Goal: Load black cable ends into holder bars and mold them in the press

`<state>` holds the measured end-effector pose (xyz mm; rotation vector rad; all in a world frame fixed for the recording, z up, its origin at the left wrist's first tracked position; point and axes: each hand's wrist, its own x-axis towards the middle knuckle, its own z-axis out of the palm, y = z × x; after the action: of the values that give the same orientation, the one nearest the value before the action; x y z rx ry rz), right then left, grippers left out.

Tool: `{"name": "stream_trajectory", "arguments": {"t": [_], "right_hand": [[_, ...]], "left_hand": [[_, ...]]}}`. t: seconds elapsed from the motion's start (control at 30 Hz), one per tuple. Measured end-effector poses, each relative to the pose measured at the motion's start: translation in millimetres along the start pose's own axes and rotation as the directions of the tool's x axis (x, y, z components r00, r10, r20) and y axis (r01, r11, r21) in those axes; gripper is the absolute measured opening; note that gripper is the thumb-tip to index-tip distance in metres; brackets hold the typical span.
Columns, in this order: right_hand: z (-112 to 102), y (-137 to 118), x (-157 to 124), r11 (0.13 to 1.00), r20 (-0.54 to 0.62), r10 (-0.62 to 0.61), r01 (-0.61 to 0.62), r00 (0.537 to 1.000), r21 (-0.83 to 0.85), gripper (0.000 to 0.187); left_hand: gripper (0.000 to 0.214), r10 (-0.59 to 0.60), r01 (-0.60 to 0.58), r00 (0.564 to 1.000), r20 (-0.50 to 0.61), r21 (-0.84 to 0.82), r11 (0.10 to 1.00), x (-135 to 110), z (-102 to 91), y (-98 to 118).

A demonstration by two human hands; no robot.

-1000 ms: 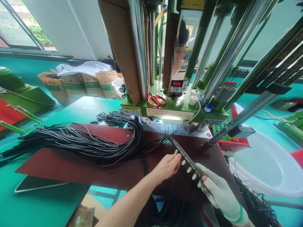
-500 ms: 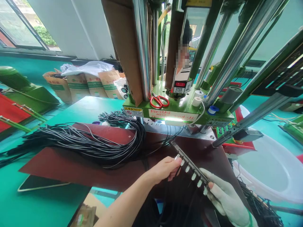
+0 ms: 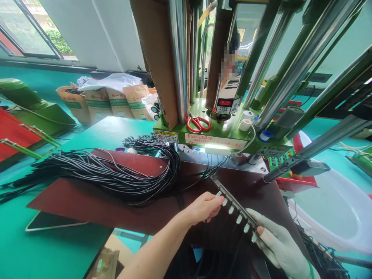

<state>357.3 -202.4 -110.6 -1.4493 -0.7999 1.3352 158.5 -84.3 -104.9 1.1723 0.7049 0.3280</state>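
My right hand [image 3: 277, 242], in a white glove with the thumb tip bare, grips the near end of a long dark metal bar [image 3: 236, 204]. The bar slants away over the brown board. Several silver cable connectors [image 3: 238, 219] stick out in a row along its left side. My bare left hand [image 3: 205, 209] is closed in a pinch on one connector near the bar's far half. Dark cables hang below the hands, hard to make out against the shadow. A thick bundle of black cables [image 3: 116, 176] lies to the left.
Beyond the brown board [image 3: 87, 207] stands a green press [image 3: 200, 135] with chrome columns. Red-handled scissors [image 3: 199, 124] and white rolls [image 3: 245, 123] rest on it. A white tub [image 3: 340, 209] is at the right, paper sacks [image 3: 101, 102] at the back left.
The view has shifted slightly, so the scene sits a little to the right. Both hands keep their hold, and the bar stays at nearly the same slant.
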Motion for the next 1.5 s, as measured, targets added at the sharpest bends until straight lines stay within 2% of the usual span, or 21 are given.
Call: {"name": "stream_trajectory", "arguments": {"t": [0.13, 0.27, 0.37, 0.43, 0.57, 0.63, 0.7, 0.83, 0.9, 1.0, 1.07, 1.1, 1.2, 1.27, 1.3, 1.4, 1.5], "right_hand": [[-7, 2, 1, 0.998, 0.085, -0.017, 0.023, 0.996, -0.062, 0.046], [-17, 10, 2, 0.977, 0.193, -0.090, 0.124, 0.977, -0.172, 0.047], [-18, 14, 0, 0.962, 0.150, -0.160, 0.189, 0.976, -0.199, 0.046], [-16, 14, -3, 0.964, 0.107, -0.168, 0.186, 0.980, -0.191, 0.045], [-14, 8, -9, 0.992, 0.063, -0.043, 0.050, 0.997, -0.116, 0.049], [-15, 5, -8, 0.997, 0.004, 0.015, -0.014, 1.000, -0.081, 0.051], [-20, 3, -5, 0.997, -0.041, 0.021, -0.024, 0.999, -0.077, 0.050], [-35, 0, 12, 0.972, -0.048, -0.015, 0.003, 0.999, -0.234, 0.052], [-41, -6, 24, 0.915, -0.022, 0.016, -0.023, 1.000, -0.404, 0.050], [-46, -23, 44, 0.730, 0.073, -0.008, 0.056, 0.997, -0.682, 0.034], [-46, -35, 60, 0.568, 0.161, -0.124, 0.203, 0.979, -0.798, 0.026], [-46, -39, 67, 0.482, 0.201, -0.193, 0.271, 0.960, -0.833, 0.024], [-46, -43, 86, 0.282, 0.265, -0.365, 0.378, 0.892, -0.882, 0.024], [-49, -40, 94, 0.232, 0.260, -0.430, 0.383, 0.865, -0.894, 0.024], [-52, -37, 96, 0.235, 0.246, -0.448, 0.378, 0.860, -0.895, 0.024], [-60, -30, 98, 0.336, 0.187, -0.474, 0.373, 0.861, -0.865, 0.032], [-64, -29, 95, 0.464, 0.082, -0.508, 0.352, 0.858, -0.813, 0.036]], "left_hand": [[0.052, 0.004, -0.004, 1.000, -0.007, 0.034, 0.999, 0, -1.6, -2], [0.050, 0.006, -0.004, 1.000, -0.020, 0.107, 0.994, -1, -2.9, -7], [0.049, -0.001, 0.003, 1.000, -0.015, 0.177, 0.984, 1, -2.9, -8], [0.048, -0.009, 0.013, 1.000, -0.019, 0.224, 0.974, 2, -1.8, -7], [0.042, -0.024, 0.030, 0.999, -0.026, 0.269, 0.963, 5, 2.7, -2], [0.036, 0.009, 0.004, 0.999, -0.052, 0.249, 0.969, 3, 4.1, 0], [0.034, 0.068, -0.041, 0.991, -0.114, 0.226, 0.973, 0, 3.0, 0], [0.027, 0.205, -0.151, 0.949, -0.239, 0.226, 0.962, -10, -9.9, -2], [0.021, 0.273, -0.191, 0.912, -0.305, 0.274, 0.943, -15, -20.4, -1], [0.018, 0.431, -0.195, 0.793, -0.432, 0.489, 0.850, -20, -35.9, 5], [0.017, 0.525, -0.140, 0.719, -0.456, 0.644, 0.752, -21, -43.2, 9], [0.016, 0.558, -0.106, 0.698, -0.449, 0.705, 0.701, -21, -45.7, 10], [0.013, 0.630, -0.027, 0.673, -0.388, 0.838, 0.545, -18, -49.3, 15], [0.011, 0.658, 0.017, 0.671, -0.343, 0.893, 0.449, -11, -49.9, 18], [0.011, 0.655, 0.042, 0.681, -0.328, 0.910, 0.413, -7, -49.8, 19], [0.021, 0.589, 0.136, 0.735, -0.335, 0.924, 0.356, 11, -49.3, 27], [0.037, 0.464, 0.237, 0.798, -0.384, 0.909, 0.344, 30, -48.8, 34]]}}
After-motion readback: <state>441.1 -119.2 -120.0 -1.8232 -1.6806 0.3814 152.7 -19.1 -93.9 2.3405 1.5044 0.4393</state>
